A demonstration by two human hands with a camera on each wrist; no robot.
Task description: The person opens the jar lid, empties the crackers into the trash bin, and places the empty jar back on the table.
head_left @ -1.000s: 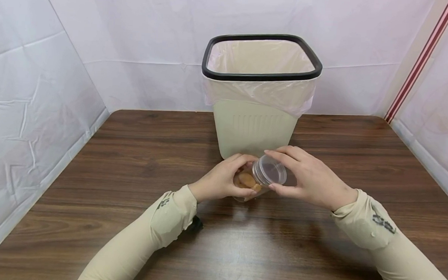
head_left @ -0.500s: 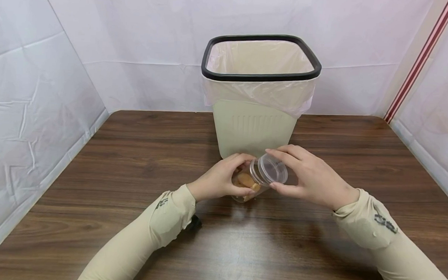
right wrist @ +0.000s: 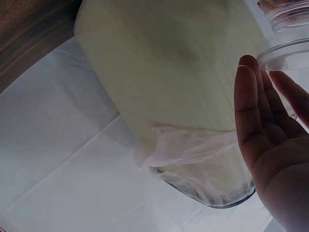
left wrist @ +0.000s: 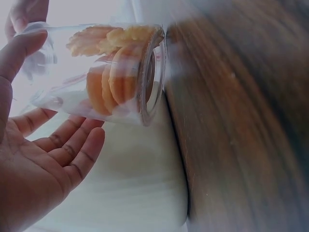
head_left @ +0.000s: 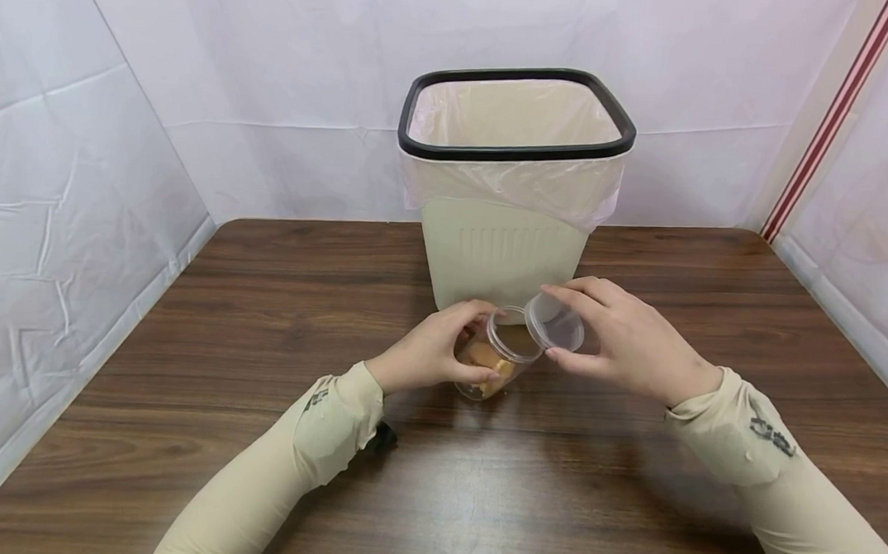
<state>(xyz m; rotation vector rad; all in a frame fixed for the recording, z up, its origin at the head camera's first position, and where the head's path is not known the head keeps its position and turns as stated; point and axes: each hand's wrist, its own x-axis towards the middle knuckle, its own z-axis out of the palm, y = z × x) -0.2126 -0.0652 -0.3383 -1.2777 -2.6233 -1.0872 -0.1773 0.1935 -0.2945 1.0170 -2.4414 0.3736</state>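
Observation:
My left hand (head_left: 429, 351) grips a clear plastic jar (head_left: 513, 359) low over the table, its mouth tilted up and to the right. Several ridged golden-brown cookies (left wrist: 120, 72) lie toward the jar's base, as the left wrist view shows. Between thumb and fingers, my right hand (head_left: 623, 343) holds a clear round lid (head_left: 561, 325). The lid is tilted just right of the jar's open mouth; in the right wrist view a narrow gap shows between the lid (right wrist: 285, 54) and the jar (right wrist: 289, 17).
Directly behind the hands stands a cream trash bin (head_left: 501, 246) with a black rim and a pale pink liner (head_left: 522, 181). The dark wooden table (head_left: 302, 279) is bordered by white sheeting (head_left: 275, 55) at the back and sides. A small black object (head_left: 383, 438) shows under the left wrist.
The lid has come off the jar's mouth and moved right in my right hand, uncovering the opening. My left hand has shifted slightly left with the jar.

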